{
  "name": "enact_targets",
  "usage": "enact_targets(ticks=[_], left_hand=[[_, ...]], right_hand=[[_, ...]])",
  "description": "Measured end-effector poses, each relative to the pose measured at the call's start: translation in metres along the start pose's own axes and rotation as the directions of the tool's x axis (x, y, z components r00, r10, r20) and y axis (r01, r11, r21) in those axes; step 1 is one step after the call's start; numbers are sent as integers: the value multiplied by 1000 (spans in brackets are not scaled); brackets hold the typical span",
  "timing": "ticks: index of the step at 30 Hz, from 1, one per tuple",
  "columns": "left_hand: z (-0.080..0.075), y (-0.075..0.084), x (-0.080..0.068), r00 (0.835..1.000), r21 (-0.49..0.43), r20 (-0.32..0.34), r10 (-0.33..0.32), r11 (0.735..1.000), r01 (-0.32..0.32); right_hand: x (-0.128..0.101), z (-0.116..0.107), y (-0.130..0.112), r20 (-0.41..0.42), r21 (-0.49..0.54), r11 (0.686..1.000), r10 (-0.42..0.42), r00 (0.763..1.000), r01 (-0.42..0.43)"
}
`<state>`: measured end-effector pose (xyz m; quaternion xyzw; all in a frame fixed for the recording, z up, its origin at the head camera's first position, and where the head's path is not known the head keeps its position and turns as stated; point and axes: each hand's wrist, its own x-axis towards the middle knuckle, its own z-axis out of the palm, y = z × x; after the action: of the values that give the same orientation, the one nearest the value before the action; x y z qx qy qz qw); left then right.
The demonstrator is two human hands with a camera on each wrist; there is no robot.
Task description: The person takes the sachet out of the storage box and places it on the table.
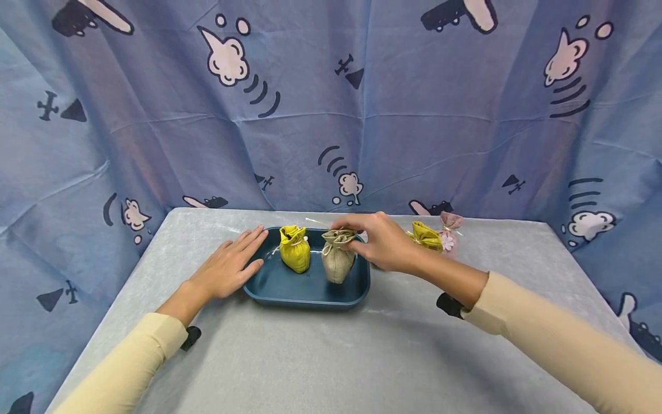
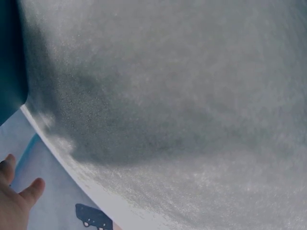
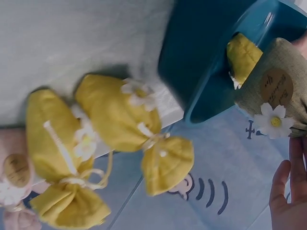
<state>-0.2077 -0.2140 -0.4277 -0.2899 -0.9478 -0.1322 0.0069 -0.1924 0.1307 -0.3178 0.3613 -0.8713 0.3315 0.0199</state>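
two pouches in the blue tray (image 1: 269, 290): yellow pouch (image 1: 295, 248), beige pouch (image 1: 337, 256) pinched by right hand (image 1: 383, 241). left hand (image 1: 230, 265) flat, grip spread. three pouches (image 3: 86, 143) remain on bench.

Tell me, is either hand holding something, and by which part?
The right hand pinches the beige pouch by its gathered top. The left hand holds nothing, resting by the tray.

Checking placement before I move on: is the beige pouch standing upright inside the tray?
Yes, upright: the beige pouch stands on its base in the blue tray, tied neck upward.
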Motion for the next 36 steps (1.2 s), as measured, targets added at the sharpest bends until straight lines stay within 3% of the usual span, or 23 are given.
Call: enact_targets(ticks=[10, 23, 30, 36], left_hand=[[0, -1, 1, 1000, 2, -4, 6, 1000, -6], [0, -1, 0, 1000, -3, 4, 1, 1000, -1], [1, -2, 1, 1000, 0, 12, 0, 1000, 0], [2, -2, 1, 1000, 0, 16, -4, 1000, 4]], right_hand=[[-24, -23, 12, -17, -20, 996, 90, 996, -90], [-57, -35, 35, -55, -19, 999, 39, 998, -40], [-73, -42, 45, -53, -27, 995, 94, 994, -95], [-86, -46, 57, -93, 5, 998, 69, 993, -69]])
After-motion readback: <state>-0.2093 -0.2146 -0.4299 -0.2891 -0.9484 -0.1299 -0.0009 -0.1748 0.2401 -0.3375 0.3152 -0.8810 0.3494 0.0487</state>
